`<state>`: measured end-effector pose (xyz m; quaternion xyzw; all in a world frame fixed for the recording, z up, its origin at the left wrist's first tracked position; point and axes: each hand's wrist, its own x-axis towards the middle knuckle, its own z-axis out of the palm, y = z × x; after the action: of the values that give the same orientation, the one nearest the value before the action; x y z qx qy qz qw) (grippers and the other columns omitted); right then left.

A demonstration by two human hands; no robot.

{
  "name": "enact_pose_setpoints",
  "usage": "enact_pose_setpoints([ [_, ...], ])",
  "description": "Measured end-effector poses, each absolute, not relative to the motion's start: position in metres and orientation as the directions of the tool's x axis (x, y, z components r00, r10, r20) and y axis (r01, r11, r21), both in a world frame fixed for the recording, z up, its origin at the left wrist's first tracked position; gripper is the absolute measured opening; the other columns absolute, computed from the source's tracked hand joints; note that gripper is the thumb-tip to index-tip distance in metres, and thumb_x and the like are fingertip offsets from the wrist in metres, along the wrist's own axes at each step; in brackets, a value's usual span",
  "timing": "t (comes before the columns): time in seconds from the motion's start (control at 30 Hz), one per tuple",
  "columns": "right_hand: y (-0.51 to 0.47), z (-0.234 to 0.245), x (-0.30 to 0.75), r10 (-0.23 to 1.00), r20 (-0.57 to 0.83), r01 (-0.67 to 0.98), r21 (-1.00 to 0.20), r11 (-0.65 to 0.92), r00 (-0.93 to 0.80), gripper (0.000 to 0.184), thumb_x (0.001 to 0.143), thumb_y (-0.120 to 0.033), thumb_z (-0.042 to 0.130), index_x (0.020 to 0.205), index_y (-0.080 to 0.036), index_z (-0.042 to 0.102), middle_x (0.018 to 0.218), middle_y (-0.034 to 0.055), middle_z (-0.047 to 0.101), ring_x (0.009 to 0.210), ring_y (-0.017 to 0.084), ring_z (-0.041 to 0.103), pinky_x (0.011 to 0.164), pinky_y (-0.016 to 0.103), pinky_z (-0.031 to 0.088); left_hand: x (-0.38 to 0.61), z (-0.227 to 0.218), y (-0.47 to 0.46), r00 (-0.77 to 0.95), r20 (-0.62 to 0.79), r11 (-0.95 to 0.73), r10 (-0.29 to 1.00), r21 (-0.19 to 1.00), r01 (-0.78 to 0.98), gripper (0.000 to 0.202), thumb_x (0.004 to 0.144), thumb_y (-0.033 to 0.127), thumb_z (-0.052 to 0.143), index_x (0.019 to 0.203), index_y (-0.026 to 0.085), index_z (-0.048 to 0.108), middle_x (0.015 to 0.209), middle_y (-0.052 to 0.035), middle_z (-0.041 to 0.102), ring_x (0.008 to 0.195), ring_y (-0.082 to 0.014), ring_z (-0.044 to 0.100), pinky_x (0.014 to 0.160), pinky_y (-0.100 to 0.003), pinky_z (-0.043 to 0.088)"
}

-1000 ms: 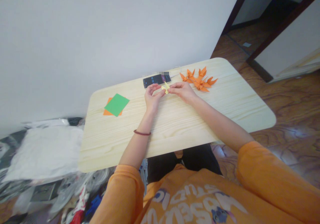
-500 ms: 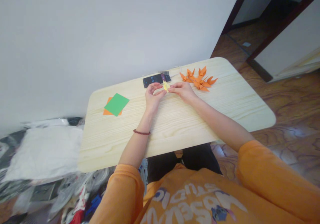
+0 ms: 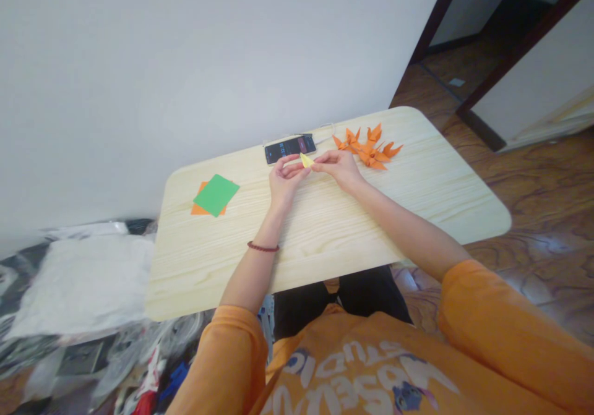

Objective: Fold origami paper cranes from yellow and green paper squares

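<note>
On the pale wooden table [image 3: 325,260], a green paper sheet [image 3: 216,195] lies over an orange sheet [image 3: 199,209] — then the loosely curled left hand [image 3: 284,183], its grip impossible to tell, beside a small folded yellow paper [image 3: 306,161] pinched by the right hand [image 3: 338,169] — with orange origami cranes [image 3: 366,152] just beyond.

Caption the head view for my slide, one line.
Left hand and right hand hold a folded yellow paper over a wooden table, near orange origami cranes and a phone.

Head-worn camera looks forward and down (onto the wooden tabletop [image 3: 417,186])
</note>
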<state>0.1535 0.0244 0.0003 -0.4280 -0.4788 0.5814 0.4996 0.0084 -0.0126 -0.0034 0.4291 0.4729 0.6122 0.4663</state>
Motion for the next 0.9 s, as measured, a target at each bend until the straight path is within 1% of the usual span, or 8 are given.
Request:
enact_pose_setpoints([
  [0.17,0.0236,-0.0004,0.1535,0.989,-0.030,-0.208,-0.976,-0.061,-0.148,0.032,0.043,-0.031,0.088,0.062,-0.017,0.066,0.068,0.0006,0.068,0.066,0.013,0.061,0.075,0.031,0.050,0.0079,-0.0054,-0.0114,-0.206,0.082,-0.119,0.975,0.978,-0.173,0.046,0.055,0.026,0.083,0.096,0.019,0.063,0.080,-0.0027,0.073,0.077,-0.0179,0.071,0.082,-0.035,0.055],
  [0.27,0.0229,0.0003,0.1531,0.984,-0.072,-0.240,-0.964,-0.110,-0.163,0.033,0.042,-0.031,0.088,0.062,-0.016,0.065,0.065,0.0003,0.067,0.061,0.011,0.059,0.069,0.029,0.049,0.0079,-0.0072,-0.0099,-0.204,0.073,-0.111,0.976,0.977,-0.182,0.047,0.055,0.025,0.083,0.097,0.019,0.063,0.080,-0.0025,0.073,0.077,-0.0180,0.071,0.082,-0.035,0.055],
  [0.37,0.0225,0.0007,0.1525,0.980,-0.112,-0.272,-0.950,-0.155,-0.166,0.036,0.039,-0.029,0.088,0.061,-0.016,0.063,0.061,-0.0002,0.066,0.059,0.010,0.057,0.064,0.027,0.047,0.0080,-0.0085,-0.0089,-0.198,0.066,-0.106,0.978,0.975,-0.197,0.048,0.053,0.024,0.083,0.097,0.019,0.063,0.078,-0.0015,0.073,0.073,-0.0162,0.070,0.079,-0.033,0.055],
  [0.5,0.0227,0.0008,0.1527,0.980,-0.107,-0.263,-0.953,-0.149,-0.165,0.039,0.039,-0.028,0.087,0.063,-0.018,0.059,0.062,-0.0020,0.065,0.059,0.010,0.058,0.063,0.026,0.048,0.0083,-0.0088,-0.0087,-0.196,0.065,-0.105,0.978,0.974,-0.203,0.046,0.052,0.023,0.083,0.094,0.019,0.064,0.077,-0.0012,0.072,0.071,-0.0152,0.069,0.076,-0.031,0.055],
  [0.7,0.0238,0.0017,0.1533,0.979,-0.121,-0.270,-0.949,-0.163,-0.166,0.044,0.039,-0.022,0.086,0.068,-0.021,0.053,0.060,-0.0050,0.064,0.058,0.010,0.059,0.063,0.025,0.049,0.0093,-0.0078,-0.0114,-0.148,0.033,-0.065,0.988,0.975,-0.214,0.050,0.048,0.024,0.086,0.093,0.016,0.064,0.079,-0.0032,0.072,0.073,-0.0162,0.069,0.078,-0.032,0.054],
  [0.8,0.0240,0.0024,0.1539,0.979,-0.117,-0.274,-0.948,-0.159,-0.165,0.047,0.038,-0.025,0.087,0.068,-0.021,0.051,0.061,-0.0054,0.064,0.058,0.010,0.059,0.061,0.024,0.049,0.0108,-0.0068,-0.0132,-0.144,0.007,-0.037,0.990,0.977,-0.208,0.051,0.048,0.025,0.087,0.092,0.016,0.063,0.077,-0.0029,0.072,0.070,-0.0158,0.069,0.077,-0.033,0.054],
  [0.9,0.0242,0.0030,0.1545,0.980,-0.109,-0.264,-0.953,-0.151,-0.166,0.051,0.037,-0.028,0.088,0.069,-0.021,0.049,0.060,-0.0059,0.063,0.055,0.009,0.058,0.059,0.024,0.048,0.0122,-0.0058,-0.0138,-0.149,-0.017,-0.016,0.989,0.977,-0.214,0.049,0.048,0.026,0.086,0.089,0.016,0.063,0.073,-0.0012,0.071,0.066,-0.0145,0.068,0.074,-0.031,0.055],
])
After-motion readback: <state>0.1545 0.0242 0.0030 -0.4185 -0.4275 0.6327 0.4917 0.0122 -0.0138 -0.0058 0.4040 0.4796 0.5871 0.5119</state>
